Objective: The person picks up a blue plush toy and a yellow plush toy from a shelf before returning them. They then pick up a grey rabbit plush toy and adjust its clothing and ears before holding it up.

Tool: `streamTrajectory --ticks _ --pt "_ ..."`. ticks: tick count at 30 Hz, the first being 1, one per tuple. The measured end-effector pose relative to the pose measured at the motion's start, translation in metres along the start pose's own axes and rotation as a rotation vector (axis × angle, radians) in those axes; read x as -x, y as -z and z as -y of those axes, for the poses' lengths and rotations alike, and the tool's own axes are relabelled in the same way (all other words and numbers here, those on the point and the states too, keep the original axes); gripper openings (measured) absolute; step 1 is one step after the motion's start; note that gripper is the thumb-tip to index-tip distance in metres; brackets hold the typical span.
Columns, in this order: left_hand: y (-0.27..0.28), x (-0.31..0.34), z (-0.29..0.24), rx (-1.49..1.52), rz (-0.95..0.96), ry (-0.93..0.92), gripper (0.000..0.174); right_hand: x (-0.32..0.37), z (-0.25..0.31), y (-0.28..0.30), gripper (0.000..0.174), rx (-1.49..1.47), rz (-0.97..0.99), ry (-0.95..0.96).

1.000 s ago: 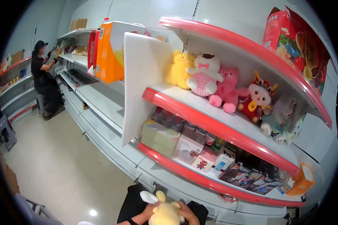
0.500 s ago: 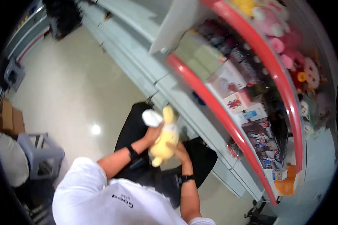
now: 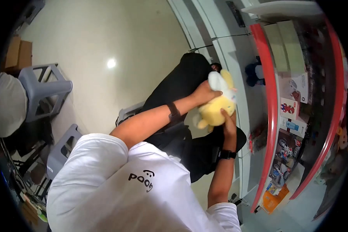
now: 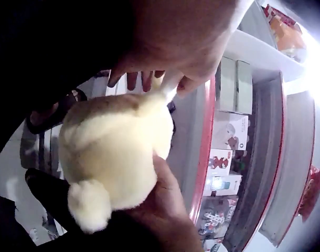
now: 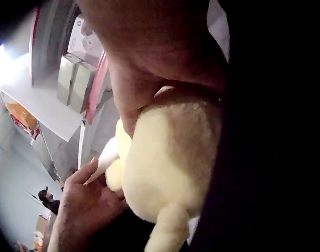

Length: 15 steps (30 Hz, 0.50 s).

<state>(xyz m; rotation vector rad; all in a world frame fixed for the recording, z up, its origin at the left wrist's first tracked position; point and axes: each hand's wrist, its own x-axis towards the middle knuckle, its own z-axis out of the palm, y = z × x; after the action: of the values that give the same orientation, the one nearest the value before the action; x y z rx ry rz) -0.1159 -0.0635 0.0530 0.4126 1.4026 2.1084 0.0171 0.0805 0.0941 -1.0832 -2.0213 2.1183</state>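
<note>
A pale yellow plush toy [image 3: 214,112] with one white ear and one yellow ear hangs over the person's lap. Near its head, the left hand [image 3: 205,93] pinches the base of the white ear; the left wrist view has this hand [image 4: 181,42] above the plush [image 4: 113,147]. Against the toy's body, the right hand [image 3: 229,123] curls its fingers, thumb on the front. In the right wrist view the right hand [image 5: 160,63] covers the top of the plush [image 5: 165,157], and the left hand [image 5: 86,205] holds the white ear [image 5: 103,160].
Red-edged shelves [image 3: 272,112] with boxes stand to the right, beside grey lower ledges [image 3: 228,50]. Grey plastic stools [image 3: 46,87] and a cardboard box [image 3: 19,54] are at the left, on a pale tiled floor [image 3: 116,34].
The head view has tilted down and turned, bringing the shirt, arms and lap into sight. The toy and both hands now appear higher and further right; both hands keep hold of it.
</note>
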Motion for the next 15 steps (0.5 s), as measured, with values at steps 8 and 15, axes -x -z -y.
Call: streamTrajectory --ticks 8,15 --pt "-0.009 0.007 -0.004 -0.106 0.136 0.189 0.044 -0.041 0.002 0.066 0.066 0.063 -0.547 0.131" --pt "-0.020 0.015 0.006 -0.105 0.248 0.122 0.032 -0.078 0.011 0.098 0.067 0.170 -0.939 0.159"
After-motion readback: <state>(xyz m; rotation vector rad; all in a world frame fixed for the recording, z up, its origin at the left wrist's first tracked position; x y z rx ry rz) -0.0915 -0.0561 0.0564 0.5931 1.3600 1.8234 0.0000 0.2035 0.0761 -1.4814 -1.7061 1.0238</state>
